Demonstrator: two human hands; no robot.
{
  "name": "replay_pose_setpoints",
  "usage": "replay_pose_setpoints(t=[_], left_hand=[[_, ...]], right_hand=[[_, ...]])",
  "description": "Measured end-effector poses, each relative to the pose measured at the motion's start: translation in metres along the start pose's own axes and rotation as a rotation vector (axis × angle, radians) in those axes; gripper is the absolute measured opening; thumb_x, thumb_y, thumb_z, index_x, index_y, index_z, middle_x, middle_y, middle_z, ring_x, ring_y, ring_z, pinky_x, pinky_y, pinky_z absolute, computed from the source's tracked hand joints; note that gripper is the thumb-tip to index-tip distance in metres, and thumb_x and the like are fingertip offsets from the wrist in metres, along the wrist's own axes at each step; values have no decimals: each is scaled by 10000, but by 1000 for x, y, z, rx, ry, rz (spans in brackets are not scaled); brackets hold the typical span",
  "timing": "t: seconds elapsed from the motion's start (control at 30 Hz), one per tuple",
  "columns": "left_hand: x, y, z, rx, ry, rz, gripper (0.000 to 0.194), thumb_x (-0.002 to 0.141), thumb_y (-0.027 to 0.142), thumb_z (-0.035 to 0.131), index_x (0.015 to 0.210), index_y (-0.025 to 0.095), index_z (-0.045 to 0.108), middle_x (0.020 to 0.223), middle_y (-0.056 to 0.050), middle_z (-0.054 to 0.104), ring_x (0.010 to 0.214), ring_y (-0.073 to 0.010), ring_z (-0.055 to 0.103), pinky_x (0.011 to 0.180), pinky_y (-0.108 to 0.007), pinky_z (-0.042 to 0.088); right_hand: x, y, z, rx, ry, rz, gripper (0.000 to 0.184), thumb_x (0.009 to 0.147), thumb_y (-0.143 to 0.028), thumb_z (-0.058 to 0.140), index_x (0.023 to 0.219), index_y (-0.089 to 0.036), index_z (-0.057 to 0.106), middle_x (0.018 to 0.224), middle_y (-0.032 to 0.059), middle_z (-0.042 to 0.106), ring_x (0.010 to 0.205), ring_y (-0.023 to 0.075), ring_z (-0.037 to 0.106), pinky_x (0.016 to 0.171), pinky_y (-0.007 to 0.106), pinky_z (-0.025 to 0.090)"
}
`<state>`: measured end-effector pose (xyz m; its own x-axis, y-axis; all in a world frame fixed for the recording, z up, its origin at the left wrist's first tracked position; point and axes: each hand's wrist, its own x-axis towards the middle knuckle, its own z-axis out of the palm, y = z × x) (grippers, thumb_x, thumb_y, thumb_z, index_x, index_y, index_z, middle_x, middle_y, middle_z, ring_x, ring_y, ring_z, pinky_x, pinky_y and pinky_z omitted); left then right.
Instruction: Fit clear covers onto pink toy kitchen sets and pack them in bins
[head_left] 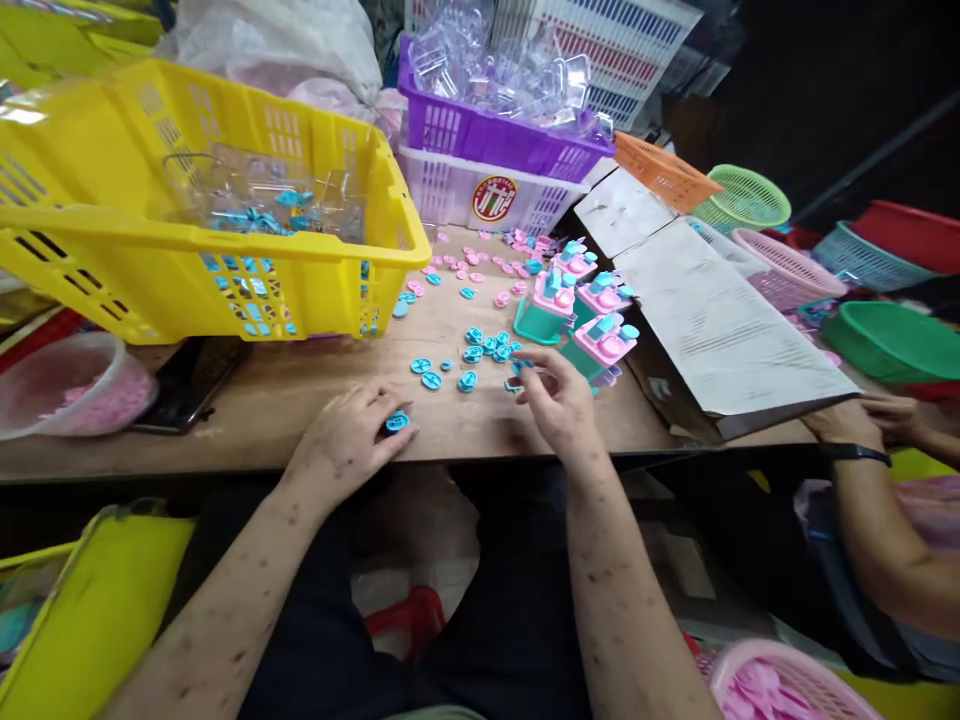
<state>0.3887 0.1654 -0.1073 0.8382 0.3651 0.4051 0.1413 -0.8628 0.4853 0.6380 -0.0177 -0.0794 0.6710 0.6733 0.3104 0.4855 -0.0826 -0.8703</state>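
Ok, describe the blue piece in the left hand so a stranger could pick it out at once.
Start at the big yellow basket on the wooden table and come down to the table's near edge. There the left hand pinches one blue disc. It lies apart from the loose blue discs scattered further in.

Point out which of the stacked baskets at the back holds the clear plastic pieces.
The purple basket, the upper one, heaped with clear pieces; the white basket under it shows none.

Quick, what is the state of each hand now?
Left hand: closed on a small blue disc at its fingertips.
Right hand: fingers pinched at a blue piece on the wooden table.
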Motion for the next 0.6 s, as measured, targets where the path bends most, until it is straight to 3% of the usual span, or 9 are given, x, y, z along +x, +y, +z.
replay_pose_setpoints(t=[0.13,0.23,0.33,0.4,0.5,0.57,0.6], left_hand=[[8,-3,8,-37,-29,63,272,1103,394,610,1194,210,789,1242,-107,735,1086,-263,769,980,-393,651],[30,4,2,-70,10,124,245,1098,379,640,1198,224,801,1179,-79,743,1040,-225,767,970,-342,648],[73,19,3,-61,65,122,239,1087,377,662,1203,237,818,1135,-65,746,997,-215,751,945,-333,641],[110,24,13,-23,72,60,227,1068,352,680,1186,229,830,1140,-81,753,1052,-246,743,1000,-374,630],[163,20,38,12,-22,-64,210,1030,257,668,1131,174,834,1189,-145,784,1188,-323,734,1135,-481,585],[187,10,53,-1,-87,-97,262,1030,207,612,1186,152,815,1263,-170,799,1258,-340,730,1191,-516,555],[194,5,58,-14,-104,-97,321,1041,194,572,1274,146,788,1332,-172,792,1299,-331,723,1211,-513,546]], right_hand=[[22,19,-27,-260,3,-12,282,1029,-434,674,1187,-230,789,1146,95,779,890,237,749,801,389,657],[50,25,-20,-472,-60,-39,295,1032,-265,631,1279,-226,787,1192,102,782,992,260,748,984,440,634],[76,29,-5,-567,-74,-23,375,1030,-173,590,1361,-189,766,1307,144,755,1180,300,725,1130,475,568],[86,31,5,-569,-82,-24,373,1070,-196,556,1379,-179,765,1326,165,740,1270,331,692,1197,517,514],[85,32,17,-566,-103,-10,409,1136,-336,541,1472,-201,732,1385,188,702,1350,374,647,1224,574,480],[78,30,22,-561,-144,-14,558,1094,-478,669,1603,-250,641,1567,194,603,1458,415,570,1244,603,460],[75,28,24,-565,-185,-27,729,1030,-554,766,1675,-280,566,1674,189,515,1525,441,504,1265,623,435]])
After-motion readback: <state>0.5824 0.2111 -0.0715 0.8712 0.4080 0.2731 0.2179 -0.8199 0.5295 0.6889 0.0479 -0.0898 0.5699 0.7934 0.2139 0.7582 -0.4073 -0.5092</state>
